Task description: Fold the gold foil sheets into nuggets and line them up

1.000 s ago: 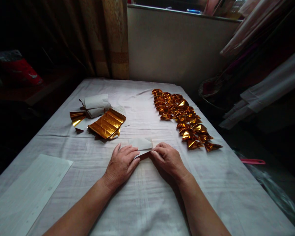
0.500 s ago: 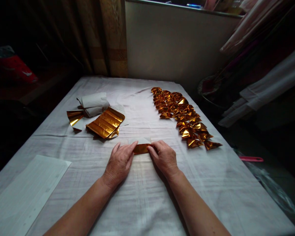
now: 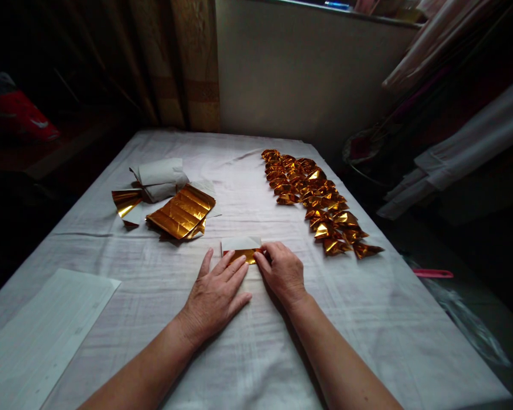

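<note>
Pressing with fingers spread, the left hand (image 3: 214, 293) meets, at its one o'clock, the foil-faced paper (image 3: 241, 243) on the desk (image 3: 256, 347), while the right hand (image 3: 284, 270) pinches the paper's four o'clock side, probably light, easily creased and best held by its edges.

From afar I see a white, cloth-covered worktop (image 3: 256, 364) with shiny gold folded-paper shapes (image 3: 318, 200), creased gold paper sheets (image 3: 180, 210), a bent white paper bundle (image 3: 160, 172), a flat white sheet (image 3: 51, 336) and a small gold-and-white folded paper (image 3: 241, 244).

Dim light, brown curtain (image 3: 196, 68), greyish wall (image 3: 299, 74), cloth-covered table (image 3: 389, 341)
</note>
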### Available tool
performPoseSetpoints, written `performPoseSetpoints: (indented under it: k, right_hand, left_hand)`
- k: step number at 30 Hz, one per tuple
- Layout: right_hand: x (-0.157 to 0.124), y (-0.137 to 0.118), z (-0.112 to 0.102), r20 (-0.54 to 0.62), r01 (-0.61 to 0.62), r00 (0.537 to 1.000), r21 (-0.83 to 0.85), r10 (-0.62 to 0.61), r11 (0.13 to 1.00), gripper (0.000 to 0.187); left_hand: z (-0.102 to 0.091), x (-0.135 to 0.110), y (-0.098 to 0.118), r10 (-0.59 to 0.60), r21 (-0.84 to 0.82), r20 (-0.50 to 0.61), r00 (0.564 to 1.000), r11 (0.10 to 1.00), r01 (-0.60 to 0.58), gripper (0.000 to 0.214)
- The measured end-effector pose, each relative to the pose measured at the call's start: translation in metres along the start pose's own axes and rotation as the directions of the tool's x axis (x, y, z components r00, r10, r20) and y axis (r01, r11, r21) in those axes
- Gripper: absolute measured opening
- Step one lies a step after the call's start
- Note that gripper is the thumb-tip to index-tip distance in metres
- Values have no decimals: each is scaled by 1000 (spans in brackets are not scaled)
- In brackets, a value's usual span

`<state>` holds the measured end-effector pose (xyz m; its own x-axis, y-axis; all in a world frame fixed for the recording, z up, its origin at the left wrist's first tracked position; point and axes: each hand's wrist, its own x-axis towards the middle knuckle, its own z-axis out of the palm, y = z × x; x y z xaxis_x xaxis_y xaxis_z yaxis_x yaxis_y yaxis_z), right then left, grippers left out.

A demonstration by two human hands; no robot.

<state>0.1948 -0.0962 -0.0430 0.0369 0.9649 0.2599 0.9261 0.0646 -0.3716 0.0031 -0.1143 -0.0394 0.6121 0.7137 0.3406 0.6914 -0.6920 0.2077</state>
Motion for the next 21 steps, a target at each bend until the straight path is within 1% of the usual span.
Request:
performPoseSetpoints:
  k: [1,4,6,11,16,21]
  right_hand:
    - [0,0,1,-10,-4,1000,9,4,1000,11]
    - [-1,0,2,-44,-3,999,27,4,1000,21]
    - [-2,-1,3,-54,12,998,20,-10,1000,23]
    - [-4,-6,3,-57,38,998,-54,-41,998,27]
    - [-4,-2,0,-29,22,999,-64,-24,998,25]
    - [-5,6,-3,-8,-1,1000,-38,1,999,21]
  left_hand:
    - [1,-1,0,-1,-7,7,1000,1000,1,48]
    - [2,-2,-1,-7,-15,18,1000,1000,7,47]
    - [2,-2,-1,-6,-10,24,1000,1000,6,47]
    - [1,0,-1,-9,-1,44,999,1000,9,49]
    - [-1,-4,-5,-6,-21,50,999,1000,7,46]
    - [-11,-13,-14,-50,-33,21,999,998,51,39]
